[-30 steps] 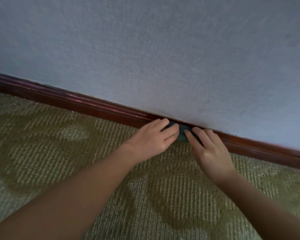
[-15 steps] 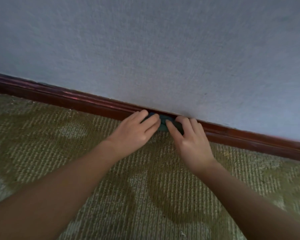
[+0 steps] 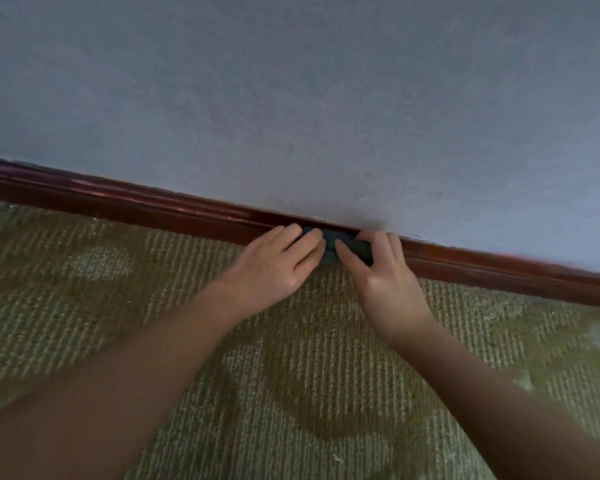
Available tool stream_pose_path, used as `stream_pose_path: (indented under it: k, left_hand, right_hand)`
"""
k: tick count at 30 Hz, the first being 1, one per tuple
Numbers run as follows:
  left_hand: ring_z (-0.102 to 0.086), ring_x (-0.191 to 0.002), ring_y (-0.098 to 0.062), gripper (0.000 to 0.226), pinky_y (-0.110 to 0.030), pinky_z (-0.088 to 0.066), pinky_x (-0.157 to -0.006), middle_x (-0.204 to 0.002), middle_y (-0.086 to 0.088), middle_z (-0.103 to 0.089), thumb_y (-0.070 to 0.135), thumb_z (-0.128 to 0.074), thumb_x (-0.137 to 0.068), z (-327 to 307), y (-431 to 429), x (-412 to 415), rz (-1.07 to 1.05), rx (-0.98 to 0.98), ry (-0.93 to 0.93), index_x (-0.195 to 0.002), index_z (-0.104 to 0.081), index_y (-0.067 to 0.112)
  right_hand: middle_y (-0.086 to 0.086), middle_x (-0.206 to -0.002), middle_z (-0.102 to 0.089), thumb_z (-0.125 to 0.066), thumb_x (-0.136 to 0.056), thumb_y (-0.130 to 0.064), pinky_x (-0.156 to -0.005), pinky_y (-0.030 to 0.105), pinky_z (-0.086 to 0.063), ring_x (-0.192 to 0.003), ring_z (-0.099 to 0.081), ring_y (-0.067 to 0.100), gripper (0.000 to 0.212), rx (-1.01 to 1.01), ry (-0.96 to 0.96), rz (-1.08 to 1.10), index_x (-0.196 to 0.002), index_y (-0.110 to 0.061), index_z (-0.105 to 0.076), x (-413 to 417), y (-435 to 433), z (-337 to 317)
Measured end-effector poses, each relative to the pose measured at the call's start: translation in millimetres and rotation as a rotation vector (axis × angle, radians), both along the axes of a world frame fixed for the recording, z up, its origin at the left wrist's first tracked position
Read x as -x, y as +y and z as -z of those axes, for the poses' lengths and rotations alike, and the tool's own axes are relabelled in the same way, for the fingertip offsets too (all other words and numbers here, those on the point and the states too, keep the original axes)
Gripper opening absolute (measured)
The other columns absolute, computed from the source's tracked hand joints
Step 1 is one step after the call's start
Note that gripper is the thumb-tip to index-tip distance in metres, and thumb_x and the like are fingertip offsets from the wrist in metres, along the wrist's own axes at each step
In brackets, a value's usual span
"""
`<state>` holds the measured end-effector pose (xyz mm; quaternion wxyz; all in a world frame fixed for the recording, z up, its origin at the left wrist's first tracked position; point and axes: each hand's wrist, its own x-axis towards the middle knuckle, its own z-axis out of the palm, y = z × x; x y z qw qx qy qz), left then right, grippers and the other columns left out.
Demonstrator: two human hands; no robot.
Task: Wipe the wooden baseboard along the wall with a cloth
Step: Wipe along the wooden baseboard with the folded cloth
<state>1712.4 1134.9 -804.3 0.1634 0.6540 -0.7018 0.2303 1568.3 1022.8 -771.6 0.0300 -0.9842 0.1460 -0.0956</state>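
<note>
A dark red-brown wooden baseboard (image 3: 125, 202) runs along the foot of the wall, sloping down to the right. A small dark teal cloth (image 3: 330, 247) is bunched against it near the middle. My left hand (image 3: 274, 268) presses on the cloth's left part with straight fingers. My right hand (image 3: 383, 275) grips the right part, fingers curled over its top and thumb against its front. Most of the cloth is hidden under the fingers.
A pale grey-blue textured wall (image 3: 326, 109) fills the upper half. Olive-green ribbed carpet (image 3: 309, 393) with a lighter pattern covers the floor up to the baseboard. Both forearms reach in from the bottom corners.
Both hands slid the cloth leftward along the baseboard between the first two frames. Since then they have stayed almost in place, still pressed together on the cloth.
</note>
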Motion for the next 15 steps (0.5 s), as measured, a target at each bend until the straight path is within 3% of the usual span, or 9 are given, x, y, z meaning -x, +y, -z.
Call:
stream_pose_path:
  k: [3, 6, 9, 15]
  left_hand:
    - [-0.061, -0.072, -0.027, 0.024, -0.031, -0.050, -0.062, -0.091, -0.018, -0.069, -0.004, -0.048, -0.085, -0.4, -13.8, 12.1, 0.039, -0.015, 0.004, -0.089, -0.072, -0.005]
    - [-0.059, -0.071, -0.026, 0.021, -0.030, -0.051, -0.058, -0.084, -0.015, -0.068, -0.004, -0.052, -0.084, -4.9, -11.1, 2.1, 0.073, -0.046, -0.027, -0.093, -0.071, -0.005]
    - [-0.062, -0.067, -0.028, 0.024, -0.032, -0.053, -0.059, -0.081, -0.018, -0.066, -0.005, -0.049, -0.084, -6.4, 9.7, -17.8, 0.057, -0.105, -0.046, -0.096, -0.069, -0.008]
    - [-0.041, -0.079, -0.030, 0.025, -0.035, -0.050, -0.056, -0.085, -0.023, -0.065, -0.005, -0.047, -0.084, 1.5, 16.4, -12.9, -0.069, -0.072, 0.031, -0.099, -0.065, -0.013]
  right_hand:
    - [0.032, -0.095, -0.056, -0.076, -0.058, 0.016, -0.041, 0.039, -0.051, -0.084, -0.056, 0.047, 0.053, -0.044, -0.018, 0.027, -0.109, 0.008, -0.063, 11.7, -10.9, 1.0]
    - [0.030, -0.095, -0.055, -0.071, -0.068, 0.013, -0.052, 0.039, -0.051, -0.084, -0.055, 0.046, 0.041, -0.126, -0.104, 0.063, -0.107, 0.007, -0.064, 9.0, -6.2, 6.1]
    - [0.030, -0.097, -0.056, -0.073, -0.065, 0.013, -0.055, 0.042, -0.053, -0.086, -0.056, 0.046, 0.045, -0.171, -0.138, 0.020, -0.108, 0.006, -0.064, -10.2, 8.8, 10.4]
    - [0.032, -0.099, -0.057, -0.075, -0.056, 0.017, -0.045, 0.040, -0.052, -0.089, -0.056, 0.049, 0.057, -0.087, -0.065, -0.057, -0.111, 0.007, -0.062, -14.7, 6.3, 5.5]
